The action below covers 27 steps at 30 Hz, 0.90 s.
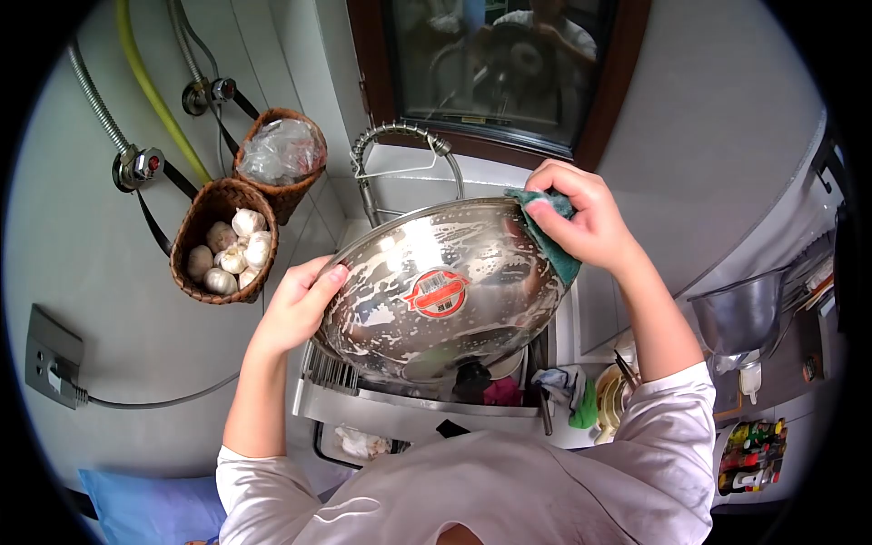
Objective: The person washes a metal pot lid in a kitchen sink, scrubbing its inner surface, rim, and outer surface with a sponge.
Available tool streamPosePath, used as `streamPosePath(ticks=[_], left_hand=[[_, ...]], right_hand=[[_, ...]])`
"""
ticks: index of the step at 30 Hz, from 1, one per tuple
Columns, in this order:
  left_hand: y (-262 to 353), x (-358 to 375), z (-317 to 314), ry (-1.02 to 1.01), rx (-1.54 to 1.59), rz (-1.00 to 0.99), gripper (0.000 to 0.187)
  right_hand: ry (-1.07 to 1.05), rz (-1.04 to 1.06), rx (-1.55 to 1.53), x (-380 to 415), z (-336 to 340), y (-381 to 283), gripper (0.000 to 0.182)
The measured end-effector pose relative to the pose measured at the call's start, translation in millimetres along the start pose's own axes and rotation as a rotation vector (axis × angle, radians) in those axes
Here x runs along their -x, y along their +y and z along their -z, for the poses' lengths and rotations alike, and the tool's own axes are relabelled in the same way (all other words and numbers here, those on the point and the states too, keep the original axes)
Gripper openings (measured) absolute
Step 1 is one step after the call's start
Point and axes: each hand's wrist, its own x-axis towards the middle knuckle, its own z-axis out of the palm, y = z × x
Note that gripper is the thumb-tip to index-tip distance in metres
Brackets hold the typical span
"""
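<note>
A large shiny stainless steel bowl [495, 295] is held up tilted over the sink, its rounded outer side facing me. Streaks of white suds cover it, and a red and white round sticker [438, 292] sits near its middle. My left hand [304, 300] grips the bowl's left edge, thumb on the outside; its other fingers are mostly hidden behind the metal. At the upper right rim my right hand [583, 213] is closed on a dark green scouring pad [556, 241], pressing it over the edge. The bowl's inside is out of sight.
A coiled spring faucet [365, 173] rises behind the bowl. On the left wall hang a wicker basket of garlic [224, 250] and another with plastic bags [282, 153]. A socket with a plug [56, 363] is lower left. Cloths [572, 391] and bowls [613, 400] lie right.
</note>
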Motion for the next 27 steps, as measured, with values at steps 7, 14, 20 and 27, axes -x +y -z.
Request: streamPosePath(ticks=[7,14,20,27], left_hand=[[27.9,-16.6,-29.2,-0.046,-0.136,0.033,0.032],[39.0,-23.0,-39.5,-0.158,-0.343,-0.04,0.033],[33.5,-6.6,-5.6,-0.132,-0.116,0.078,0.031],[11.5,-1.4,17.2,-0.01,-0.029,0.115,0.033]], right_hand=[[-0.175,0.171,0.217,-27.3,-22.6,-21.0,0.016],[-0.411,0.335,0.25,-43.1,-52.2,-30.5,0.021],[-0.371,0.125,0.198,-24.4,-21.1,-14.7,0.015],[-0.344,-0.007,0.204,-22.8,-16.2,-4.3,0.021]])
